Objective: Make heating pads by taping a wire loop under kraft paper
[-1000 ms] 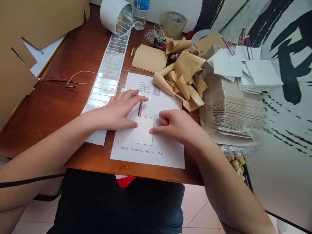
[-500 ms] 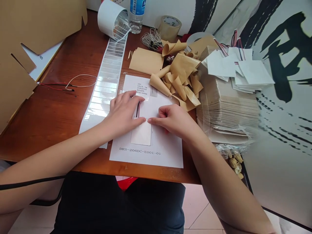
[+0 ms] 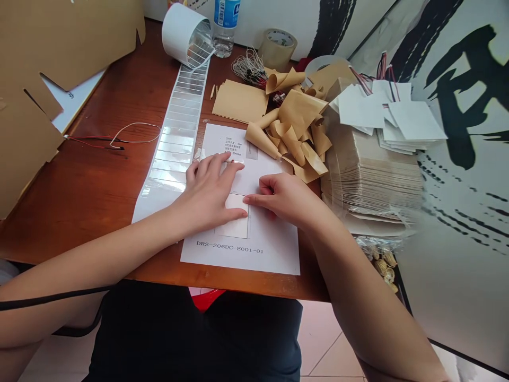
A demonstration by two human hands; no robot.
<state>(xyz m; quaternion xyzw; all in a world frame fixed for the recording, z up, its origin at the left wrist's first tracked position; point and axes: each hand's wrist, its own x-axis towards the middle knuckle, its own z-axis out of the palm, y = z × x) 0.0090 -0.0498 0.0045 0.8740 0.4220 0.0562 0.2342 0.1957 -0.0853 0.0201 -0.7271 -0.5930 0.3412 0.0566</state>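
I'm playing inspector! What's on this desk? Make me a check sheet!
Surface: brown wooden desk.
Job's things: white square pad lying on a printed sheet.
Clutter: curled kraft paper, water bottle, tape roll.
Hands: left hand and right hand both touch the pad.
Cables: red and black wires lying loose beside a label strip.
Surroundings: wall with black brush marks, tiled floor.
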